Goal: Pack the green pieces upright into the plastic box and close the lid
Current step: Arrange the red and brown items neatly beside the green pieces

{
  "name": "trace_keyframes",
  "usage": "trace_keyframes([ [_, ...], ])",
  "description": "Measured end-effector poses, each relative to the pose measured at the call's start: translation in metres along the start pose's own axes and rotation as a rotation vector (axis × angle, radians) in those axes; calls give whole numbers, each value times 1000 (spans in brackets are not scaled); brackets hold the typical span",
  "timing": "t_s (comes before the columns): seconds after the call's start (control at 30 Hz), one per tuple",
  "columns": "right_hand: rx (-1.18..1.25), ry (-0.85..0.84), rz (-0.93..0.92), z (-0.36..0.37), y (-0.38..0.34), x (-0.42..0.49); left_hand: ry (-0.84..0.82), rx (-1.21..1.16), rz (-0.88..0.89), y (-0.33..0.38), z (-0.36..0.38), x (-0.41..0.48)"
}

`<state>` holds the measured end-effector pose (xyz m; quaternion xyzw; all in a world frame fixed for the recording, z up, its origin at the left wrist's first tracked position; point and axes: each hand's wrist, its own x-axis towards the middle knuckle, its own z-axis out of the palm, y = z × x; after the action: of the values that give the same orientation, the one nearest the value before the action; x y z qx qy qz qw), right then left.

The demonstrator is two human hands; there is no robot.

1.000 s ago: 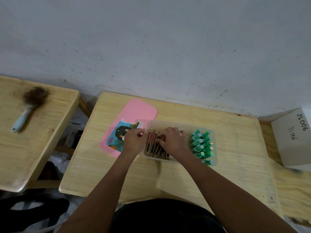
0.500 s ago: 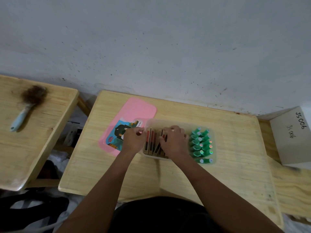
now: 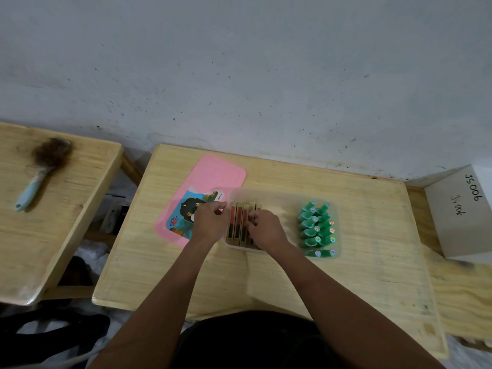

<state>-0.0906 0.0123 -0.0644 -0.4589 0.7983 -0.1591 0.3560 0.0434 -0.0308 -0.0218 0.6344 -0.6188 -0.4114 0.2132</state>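
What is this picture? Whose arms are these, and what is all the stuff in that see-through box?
There is no machine here, only a person. The one picture comes from a camera worn on their head, looking down, so you see their own arms. The left hand and right hand reach into a clear plastic box on a wooden table. Their curled fingers are at some flat brown pieces standing on edge; whether they pinch them is hard to tell. Green pieces sit in rows at the box's right end. The pink lid lies beside the box. A brush lies on another table.
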Motion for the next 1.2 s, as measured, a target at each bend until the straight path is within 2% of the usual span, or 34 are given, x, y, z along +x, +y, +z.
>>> trace_keyframes([
  [0.13, 138, 15, 21, 4, 0, 1, 5, -9, 5, 0, 0, 0],
  [0.3, 212, -122, -50, -5, 8, -4, 7, -21, 6, 0, 0, -1],
  [0.4, 215, -109, -48, -8, 9, -7, 8, -26, 2, 0, 1, 0],
  [0.57, 99, -39, -9, -13, 7, -5, 1, -7, 8, 1, 0, -1],
  [0.63, 60, 38, 14, -19, 11, -2, -1, 2, 7, 2, 0, -2],
  [0.73, -105, 141, -59, -27, 20, 4, -4, 1, 8, 4, -1, -3],
  [0.87, -265, -97, -128, -26, 24, 14, -6, -11, 14, 4, -1, -5],
  [0.93, -285, -164, -127, -25, 23, 17, -7, -15, 14, 4, -1, -5],
  [1.2, -352, -23, -96, -24, 22, 18, -3, -15, 12, 4, -1, -4],
])
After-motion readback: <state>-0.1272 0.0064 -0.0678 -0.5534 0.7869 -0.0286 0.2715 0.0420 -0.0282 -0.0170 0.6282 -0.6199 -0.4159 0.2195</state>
